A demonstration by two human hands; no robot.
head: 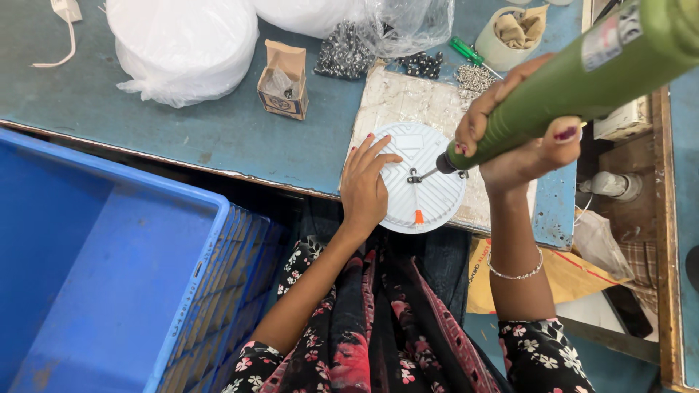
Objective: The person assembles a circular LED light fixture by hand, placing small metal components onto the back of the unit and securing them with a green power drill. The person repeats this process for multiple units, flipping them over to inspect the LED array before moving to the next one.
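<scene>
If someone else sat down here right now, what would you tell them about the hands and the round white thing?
Left hand: flat on the left edge of the round white disc, steadying it.
Right hand: wrapped around the green power screwdriver, its bit tip on the small metal clip near the disc's centre.
The disc lies on a worn board at the edge of the blue table.
Loose screws sit behind the board.
Done: disc placed, bit on the clip.
Left: cannot tell whether the screw is fully in.
</scene>
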